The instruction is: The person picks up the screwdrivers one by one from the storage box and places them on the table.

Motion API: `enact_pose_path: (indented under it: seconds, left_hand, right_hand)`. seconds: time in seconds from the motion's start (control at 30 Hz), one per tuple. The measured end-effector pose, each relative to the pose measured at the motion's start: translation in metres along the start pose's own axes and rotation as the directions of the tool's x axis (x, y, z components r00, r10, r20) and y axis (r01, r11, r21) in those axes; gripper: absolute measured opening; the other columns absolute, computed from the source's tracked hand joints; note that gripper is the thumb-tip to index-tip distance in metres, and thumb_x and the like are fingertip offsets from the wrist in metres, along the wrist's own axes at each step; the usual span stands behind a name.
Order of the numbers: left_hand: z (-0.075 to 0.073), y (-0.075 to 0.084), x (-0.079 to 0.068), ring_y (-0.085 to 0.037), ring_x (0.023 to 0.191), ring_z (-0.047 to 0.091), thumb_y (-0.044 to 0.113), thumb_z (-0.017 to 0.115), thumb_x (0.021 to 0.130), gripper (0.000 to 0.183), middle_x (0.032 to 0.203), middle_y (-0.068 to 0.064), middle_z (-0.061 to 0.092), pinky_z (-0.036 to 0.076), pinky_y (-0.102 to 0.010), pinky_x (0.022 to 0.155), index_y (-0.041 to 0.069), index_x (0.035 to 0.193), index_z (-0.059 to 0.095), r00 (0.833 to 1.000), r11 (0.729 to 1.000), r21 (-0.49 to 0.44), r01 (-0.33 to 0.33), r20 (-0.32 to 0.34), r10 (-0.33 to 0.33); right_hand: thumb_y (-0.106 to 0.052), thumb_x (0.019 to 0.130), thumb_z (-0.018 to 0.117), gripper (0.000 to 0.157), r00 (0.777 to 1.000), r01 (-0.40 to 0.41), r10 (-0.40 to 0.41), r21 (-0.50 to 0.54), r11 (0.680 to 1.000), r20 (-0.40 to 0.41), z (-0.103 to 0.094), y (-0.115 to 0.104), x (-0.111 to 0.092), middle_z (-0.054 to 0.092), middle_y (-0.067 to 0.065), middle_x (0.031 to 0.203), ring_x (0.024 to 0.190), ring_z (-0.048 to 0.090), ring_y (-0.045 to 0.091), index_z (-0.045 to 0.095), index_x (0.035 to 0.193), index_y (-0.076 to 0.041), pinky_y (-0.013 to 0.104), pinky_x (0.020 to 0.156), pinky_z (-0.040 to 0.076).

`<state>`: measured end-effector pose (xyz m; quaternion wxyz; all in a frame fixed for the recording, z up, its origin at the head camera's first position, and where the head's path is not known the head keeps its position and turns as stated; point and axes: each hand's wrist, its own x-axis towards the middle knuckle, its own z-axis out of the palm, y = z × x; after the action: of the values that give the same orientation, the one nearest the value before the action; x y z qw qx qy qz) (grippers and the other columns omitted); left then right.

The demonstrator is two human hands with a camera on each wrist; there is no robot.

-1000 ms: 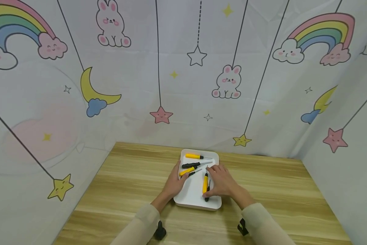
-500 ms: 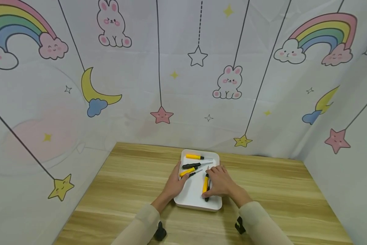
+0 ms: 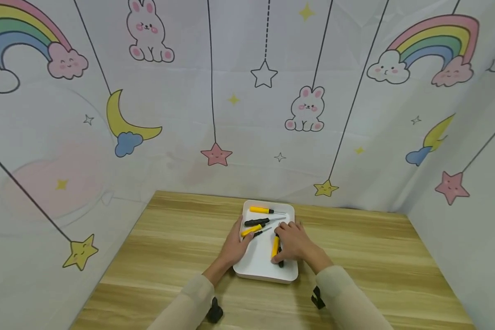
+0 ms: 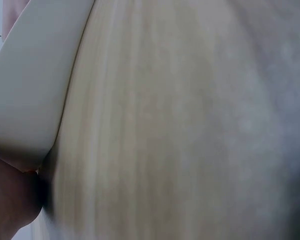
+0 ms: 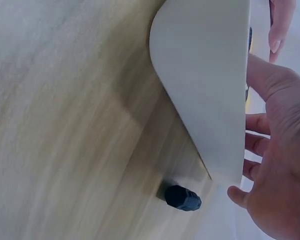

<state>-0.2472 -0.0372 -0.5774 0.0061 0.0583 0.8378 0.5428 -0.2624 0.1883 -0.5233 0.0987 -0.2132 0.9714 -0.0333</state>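
A white tray [image 3: 255, 262] lies on the wooden table, several screwdrivers inside it. My left hand [image 3: 234, 245] grips its left side, thumb over the rim. Over the tray's right half, my right hand [image 3: 294, 242] pinches a yellow-handled screwdriver [image 3: 275, 249] lengthwise, thumb at the handle's near end and fingertips toward the shaft. Right beside it lies a black-handled screwdriver [image 3: 281, 262], partly hidden under that hand. In the upper half are another yellow screwdriver [image 3: 260, 210], a black one [image 3: 256, 222], a third yellow one [image 3: 252, 230] and a small black one [image 3: 258, 233] near my left thumb.
The right wrist view shows a black ridged cylinder [image 5: 182, 198] on the table beside the tray. Wood-grain table [image 3: 363, 256] surrounds the tray. A patterned white curtain [image 3: 247, 114] stands behind it and at both sides. Black wrist straps [image 3: 215, 311] hang below the sleeves.
My right hand has drawn in slightly leftward, its fingers closing over the yellow screwdriver. The black screwdriver beside it has shifted a little, its shaft now hidden. My left hand stays on the tray.
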Motion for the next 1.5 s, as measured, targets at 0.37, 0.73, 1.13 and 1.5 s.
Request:
enact_pose_path:
  seconds: [0.37, 0.73, 1.13, 1.5]
  left_hand:
    - [-0.0003, -0.004, 0.0002, -0.04, 0.159, 0.025, 0.026, 0.058, 0.11, 0.074, 0.174, -0.018, 0.024, 0.022, -0.06, 0.127, 0.007, 0.17, 0.019, 1.0, 1.0, 0.022, 0.005, 0.004, -0.005]
    - [-0.0033, -0.0025, 0.0007, -0.041, 0.158, 0.025, 0.026, 0.057, 0.11, 0.072, 0.173, -0.019, 0.024, 0.021, -0.061, 0.127, 0.007, 0.17, 0.02, 1.0, 1.0, 0.013, 0.006, 0.0, -0.006]
    - [-0.0027, 0.0002, 0.0022, -0.039, 0.159, 0.024, 0.026, 0.057, 0.11, 0.073, 0.174, -0.018, 0.023, 0.021, -0.059, 0.128, 0.008, 0.17, 0.018, 1.0, 1.0, 0.025, -0.001, 0.008, 0.001]
    - [-0.0009, -0.002, 0.0005, -0.039, 0.159, 0.024, 0.025, 0.057, 0.11, 0.073, 0.174, -0.018, 0.023, 0.021, -0.058, 0.128, 0.008, 0.17, 0.018, 1.0, 0.999, 0.054, 0.004, 0.011, -0.005]
  right_hand:
    - [-0.066, 0.074, 0.089, 0.092, 1.0, 0.0, 0.0, 0.023, 1.0, 0.006, 0.001, -0.0022, 0.0009, 0.059, 0.011, 0.142, 0.127, 0.054, 0.035, 0.063, 0.143, -0.011, 0.062, 0.116, 0.038]
    - [-0.063, 0.075, 0.091, 0.092, 1.0, -0.006, 0.005, 0.038, 0.999, 0.018, 0.0003, -0.0048, 0.0059, 0.059, 0.012, 0.142, 0.125, 0.054, 0.035, 0.062, 0.144, -0.01, 0.063, 0.115, 0.04]
    - [-0.062, 0.074, 0.092, 0.092, 1.0, -0.027, 0.026, 0.071, 0.997, 0.016, -0.0019, -0.0037, 0.0035, 0.057, 0.012, 0.146, 0.129, 0.053, 0.036, 0.062, 0.144, -0.009, 0.063, 0.115, 0.04]
    - [-0.062, 0.074, 0.091, 0.091, 1.0, -0.021, 0.02, 0.072, 0.997, 0.015, 0.0008, -0.003, 0.0017, 0.057, 0.012, 0.145, 0.128, 0.053, 0.036, 0.062, 0.143, -0.01, 0.063, 0.114, 0.041]
